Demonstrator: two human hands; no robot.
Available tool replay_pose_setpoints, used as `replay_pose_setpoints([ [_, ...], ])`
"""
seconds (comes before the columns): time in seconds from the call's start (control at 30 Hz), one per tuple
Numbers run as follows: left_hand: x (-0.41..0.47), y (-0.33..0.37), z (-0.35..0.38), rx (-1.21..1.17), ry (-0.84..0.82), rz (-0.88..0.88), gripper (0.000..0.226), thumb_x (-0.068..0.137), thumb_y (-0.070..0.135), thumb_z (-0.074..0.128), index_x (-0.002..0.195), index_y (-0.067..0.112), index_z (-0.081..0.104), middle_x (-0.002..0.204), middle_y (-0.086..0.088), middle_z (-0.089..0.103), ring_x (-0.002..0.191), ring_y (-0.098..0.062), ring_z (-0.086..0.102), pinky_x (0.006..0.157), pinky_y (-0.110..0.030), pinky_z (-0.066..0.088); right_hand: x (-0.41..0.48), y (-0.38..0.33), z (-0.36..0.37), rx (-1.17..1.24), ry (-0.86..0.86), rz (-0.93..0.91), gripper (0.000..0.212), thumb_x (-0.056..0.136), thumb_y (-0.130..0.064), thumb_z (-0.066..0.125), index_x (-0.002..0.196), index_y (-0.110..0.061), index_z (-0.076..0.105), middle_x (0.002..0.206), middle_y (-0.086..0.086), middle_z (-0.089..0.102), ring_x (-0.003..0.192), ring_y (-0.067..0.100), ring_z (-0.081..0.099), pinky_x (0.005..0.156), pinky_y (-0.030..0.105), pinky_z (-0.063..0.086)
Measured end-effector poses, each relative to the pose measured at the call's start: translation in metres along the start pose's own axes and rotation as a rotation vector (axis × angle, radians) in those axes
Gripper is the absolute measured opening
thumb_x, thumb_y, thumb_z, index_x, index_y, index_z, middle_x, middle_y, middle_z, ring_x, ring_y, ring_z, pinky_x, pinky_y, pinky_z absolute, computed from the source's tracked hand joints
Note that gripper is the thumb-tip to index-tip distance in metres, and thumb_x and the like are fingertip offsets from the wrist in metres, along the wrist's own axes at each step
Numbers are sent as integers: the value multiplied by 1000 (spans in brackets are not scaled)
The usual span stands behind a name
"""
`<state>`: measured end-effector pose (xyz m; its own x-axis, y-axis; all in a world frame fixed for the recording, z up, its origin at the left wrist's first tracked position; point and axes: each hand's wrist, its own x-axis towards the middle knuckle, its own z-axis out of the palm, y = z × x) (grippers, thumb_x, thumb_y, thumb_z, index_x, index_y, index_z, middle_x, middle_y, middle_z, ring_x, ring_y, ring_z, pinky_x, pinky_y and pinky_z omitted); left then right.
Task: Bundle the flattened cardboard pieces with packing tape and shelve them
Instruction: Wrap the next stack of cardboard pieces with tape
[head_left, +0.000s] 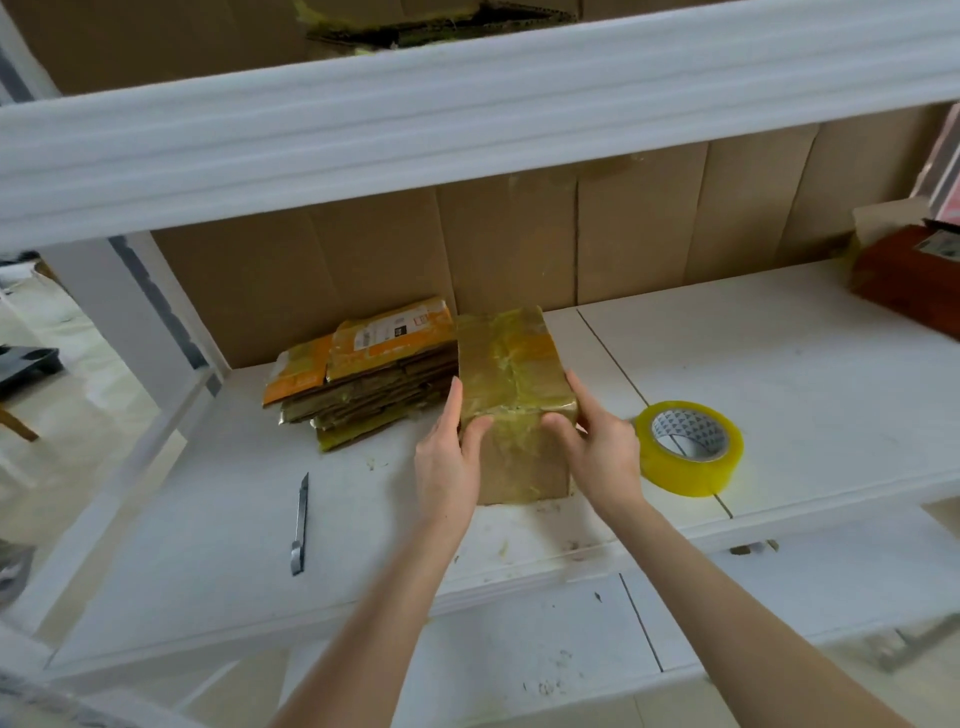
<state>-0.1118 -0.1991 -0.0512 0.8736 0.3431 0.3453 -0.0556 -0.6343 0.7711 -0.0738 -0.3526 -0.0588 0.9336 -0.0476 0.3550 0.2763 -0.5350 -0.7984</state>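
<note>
A taped cardboard bundle (511, 374), brown and wrapped in yellowish clear tape, stands on the white shelf (779, 364). My left hand (448, 457) holds its left side, fingers along the side and thumb on the front face. On the bundle's right front corner my right hand (597, 447) grips with its thumb across the front. Touching the bundle's left side lies a stack of flattened cardboard pieces (374, 379) with orange and yellow labels. A roll of yellowish packing tape (688, 447) lies flat on the shelf just right of my right hand.
A utility knife (300, 525) lies on the shelf at the front left. A red-brown box (909, 275) sits at the far right. Cardboard sheets (519, 244) line the shelf's back. An upper shelf beam (467, 130) crosses overhead; a lower shelf (519, 639) shows below.
</note>
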Motion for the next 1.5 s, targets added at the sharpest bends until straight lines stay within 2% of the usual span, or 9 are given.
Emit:
replay_pose_setpoints([
  [0.07, -2, -4, 0, -50, -5, 23, 50, 99, 35, 41, 147, 33, 28, 84, 6, 56, 82, 18, 45, 66, -10, 32, -2, 8, 2, 72, -3, -4, 54, 95, -32, 56, 145, -33, 38, 63, -14, 56, 59, 1, 51, 56, 13, 39],
  [0.17, -4, -9, -3, -117, -35, 6, 44, 102, 32, 33, 146, 37, 28, 97, 18, 55, 82, 31, 40, 67, 4, 31, -8, 12, 2, 265, -65, 20, 47, 100, -26, 45, 146, -32, 37, 111, -17, 65, 97, -4, 56, 79, 9, 41],
  [0.4, -1, -9, -14, -164, -108, -26, 43, 103, 30, 31, 146, 32, 30, 64, 9, 41, 61, -3, 41, 56, -16, 29, -14, 2, -4, 484, -118, 133, 41, 104, -21, 38, 144, -26, 41, 139, -9, 53, 131, 5, 44, 113, 35, 35],
  [0.47, -4, -7, -17, -135, -101, -27, 45, 104, 34, 28, 148, 29, 28, 100, 12, 60, 103, -8, 52, 81, -17, 35, -14, -4, -8, 506, -130, 177, 41, 103, -37, 38, 142, -27, 45, 134, -11, 57, 128, 7, 48, 111, 40, 39],
  [0.6, 1, 14, -8, 25, -24, 43, 51, 102, 36, 32, 150, 20, 26, 155, 6, 25, 143, -11, 17, 110, -24, 16, -3, -27, -5, 121, -71, 216, 74, 79, -75, 47, 139, -31, 48, 123, -9, 62, 112, 14, 59, 92, 35, 46],
  [0.83, -6, 15, -1, -162, -30, -30, 50, 104, 25, 29, 152, 19, 16, 158, 5, 17, 144, -11, 18, 110, -18, 13, -3, -22, 5, -46, -15, 180, 54, 99, -50, 35, 146, -24, 40, 141, 3, 52, 129, 26, 48, 104, 41, 37],
  [0.97, -10, 14, -2, -253, -77, -122, 52, 103, 34, 28, 152, 22, 14, 158, 5, 20, 144, -13, 21, 116, -32, 18, -17, -13, 1, -29, -60, 56, 51, 102, -39, 38, 151, -35, 25, 122, 4, 64, 108, 25, 60, 91, 41, 48],
  [1.3, 31, -3, -73, 86, 26, -135, 39, 102, 19, 35, 138, 15, 49, 147, -6, 42, 132, -22, 41, 111, -39, 31, -50, -51, 2, 1, -204, -148, 35, 98, -41, 49, 129, -31, 60, 99, -5, 74, 93, 16, 68, 82, 38, 54],
  [1.5, 1, 19, -65, 510, -155, 79, 84, 76, 82, 31, 148, 39, 22, 158, 6, 12, 147, -22, 6, 114, -48, 13, 27, -42, -11, 18, 8, 140, 58, 92, -44, 56, 142, -20, 39, 136, 4, 46, 112, 19, 53, 90, 37, 47],
])
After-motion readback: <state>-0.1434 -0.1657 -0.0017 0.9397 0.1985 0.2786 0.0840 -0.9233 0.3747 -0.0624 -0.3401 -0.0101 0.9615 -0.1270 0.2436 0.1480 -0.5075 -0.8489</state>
